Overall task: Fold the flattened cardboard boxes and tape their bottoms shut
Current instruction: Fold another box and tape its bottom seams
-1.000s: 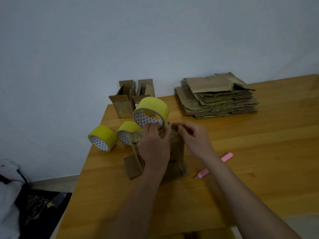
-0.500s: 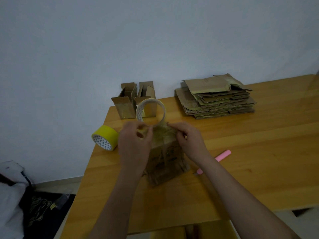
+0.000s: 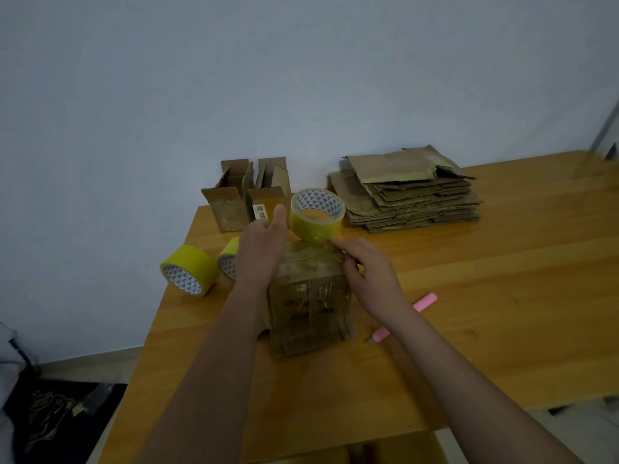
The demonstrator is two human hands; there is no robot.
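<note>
Head: wooden table (image 3: 502,296), pale wall (image 3: 234,78).

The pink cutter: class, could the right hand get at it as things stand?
Probably yes. The pink cutter lies in the open on the table just beside the right forearm, nothing on it. But the right hand rests on the box and would have to let go.

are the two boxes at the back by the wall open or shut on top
Open. Both folded boxes stand upright by the wall with their top flaps sticking up, and their hollow insides show.
</note>
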